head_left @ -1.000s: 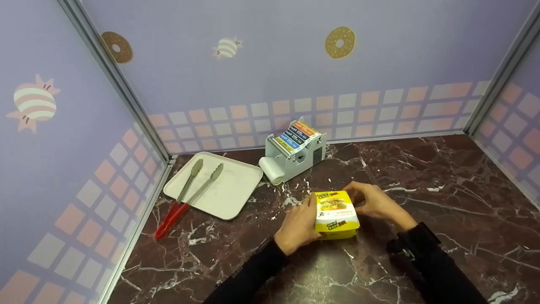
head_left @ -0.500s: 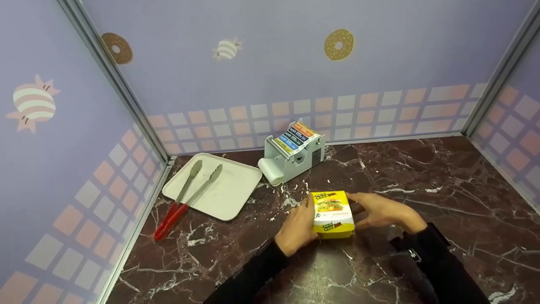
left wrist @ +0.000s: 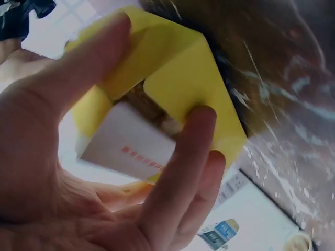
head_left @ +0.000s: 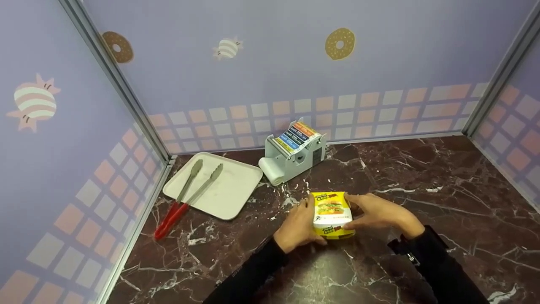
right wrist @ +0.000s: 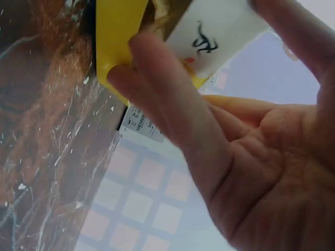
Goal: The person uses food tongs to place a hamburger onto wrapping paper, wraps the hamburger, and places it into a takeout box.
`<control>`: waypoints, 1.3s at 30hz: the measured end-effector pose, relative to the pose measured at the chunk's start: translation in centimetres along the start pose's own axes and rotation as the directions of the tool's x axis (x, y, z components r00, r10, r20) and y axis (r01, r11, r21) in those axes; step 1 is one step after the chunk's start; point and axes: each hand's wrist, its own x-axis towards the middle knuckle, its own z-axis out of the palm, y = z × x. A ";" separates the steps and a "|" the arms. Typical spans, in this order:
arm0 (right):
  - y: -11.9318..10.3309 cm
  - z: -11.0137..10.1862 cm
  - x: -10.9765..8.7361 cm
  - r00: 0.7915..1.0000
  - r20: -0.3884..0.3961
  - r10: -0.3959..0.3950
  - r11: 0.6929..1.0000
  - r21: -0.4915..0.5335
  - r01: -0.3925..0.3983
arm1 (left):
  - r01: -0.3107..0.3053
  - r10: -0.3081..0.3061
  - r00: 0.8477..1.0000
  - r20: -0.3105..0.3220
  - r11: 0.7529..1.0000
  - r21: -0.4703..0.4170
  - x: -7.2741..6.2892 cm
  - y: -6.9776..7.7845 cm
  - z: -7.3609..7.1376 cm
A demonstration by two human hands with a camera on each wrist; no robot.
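Observation:
A yellow and white burger box (head_left: 331, 214) with a printed burger on its lid stands on the counter between both hands. My left hand (head_left: 297, 226) holds its left side, thumb toward the front corner and fingers along the side wall. My right hand (head_left: 379, 214) grips the right side, thumb at the front corner and fingertips near the far corner. In the left wrist view, a white side panel (left wrist: 131, 144) with red print slants between yellow walls (left wrist: 183, 73). A gap beside it shows brownish contents (left wrist: 146, 107), also glimpsed in the right wrist view, where fingers partly cover them.
A cream tray (head_left: 238, 190) lies at the back left, with red-handled tongs (head_left: 181, 207) resting across it and over its near edge. Beside it stands a white label dispenser (head_left: 293, 154) with colourful labels. Patterned walls (head_left: 270, 63) enclose the marbled counter (head_left: 202, 261).
My right hand has drawn back from the box's far right corner and then closed in on its right side, thumb at the front. The box turned slightly; my left hand stayed nearly still.

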 end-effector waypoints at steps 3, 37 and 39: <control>-0.4 0.0 0.0 0.999 -0.029 0.032 0.996 -0.084 -0.034 | 0.003 -0.002 1.000 0.031 0.999 -0.052 0.1 -0.2 -0.3; -1.3 1.5 0.3 0.991 -0.117 0.060 0.980 -0.181 -0.081 | 0.064 -0.048 0.986 0.162 0.993 -0.094 0.7 -1.1 -0.9; -1.3 1.5 0.3 0.993 -0.093 0.075 0.984 -0.156 -0.089 | 0.064 -0.047 0.986 0.162 0.993 -0.103 0.7 -1.1 -0.9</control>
